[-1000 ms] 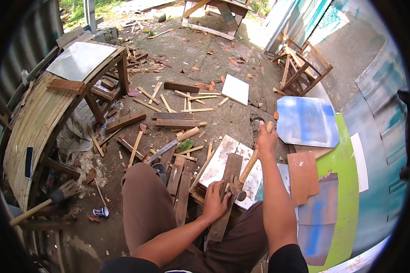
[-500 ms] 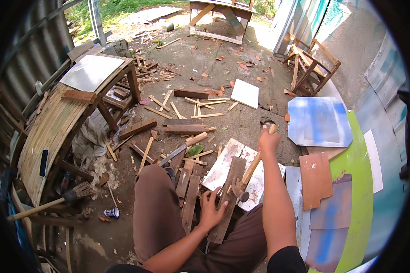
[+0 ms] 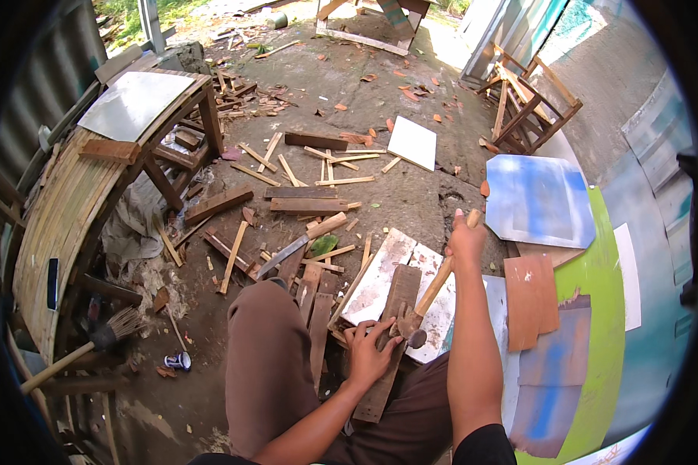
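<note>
Currently: hammer at the plank

Watching remotely, I log the right hand clamped round the hammer's wooden handle, head just beside the other thumb. Left hand lies on the plank, fingers bent, thumb apart; whether it grips, I cannot tell. Plank slants away from me, far end over a stained white board.

Left hand low, fingers loosely bent, right hand forward, fisted, arm outstretched
</note>
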`<state>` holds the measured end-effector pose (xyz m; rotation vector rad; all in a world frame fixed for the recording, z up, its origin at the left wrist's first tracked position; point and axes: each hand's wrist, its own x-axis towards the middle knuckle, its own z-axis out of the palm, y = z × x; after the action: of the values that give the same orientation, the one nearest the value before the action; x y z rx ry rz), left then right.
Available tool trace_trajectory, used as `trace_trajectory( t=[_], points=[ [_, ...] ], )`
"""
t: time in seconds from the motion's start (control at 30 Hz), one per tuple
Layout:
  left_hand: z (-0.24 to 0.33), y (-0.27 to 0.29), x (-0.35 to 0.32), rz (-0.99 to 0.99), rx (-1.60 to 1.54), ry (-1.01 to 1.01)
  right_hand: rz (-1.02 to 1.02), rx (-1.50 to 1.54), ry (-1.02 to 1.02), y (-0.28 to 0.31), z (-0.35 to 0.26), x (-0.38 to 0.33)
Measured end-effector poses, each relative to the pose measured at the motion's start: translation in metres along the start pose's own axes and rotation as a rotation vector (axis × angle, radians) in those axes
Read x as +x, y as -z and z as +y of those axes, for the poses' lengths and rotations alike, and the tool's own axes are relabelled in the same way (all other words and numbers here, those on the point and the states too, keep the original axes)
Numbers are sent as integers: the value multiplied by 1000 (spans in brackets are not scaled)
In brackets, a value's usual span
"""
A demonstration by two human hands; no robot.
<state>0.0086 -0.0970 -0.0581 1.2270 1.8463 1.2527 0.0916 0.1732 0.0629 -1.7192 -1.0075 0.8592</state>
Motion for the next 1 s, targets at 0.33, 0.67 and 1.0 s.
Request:
trace_trajectory(
  t=[0.33, 0.67, 1.0],
  points=[
    [1, -2, 1, 41, -60, 48, -69, 16, 102, -19, -17, -9],
    [2, -5, -4, 50, -75, 40, -136, 305, 109, 20, -10, -23],
    [-3, -7, -18, 151, -243, 97, -158, 341, 174, 28, -10, -45]
  ],
)
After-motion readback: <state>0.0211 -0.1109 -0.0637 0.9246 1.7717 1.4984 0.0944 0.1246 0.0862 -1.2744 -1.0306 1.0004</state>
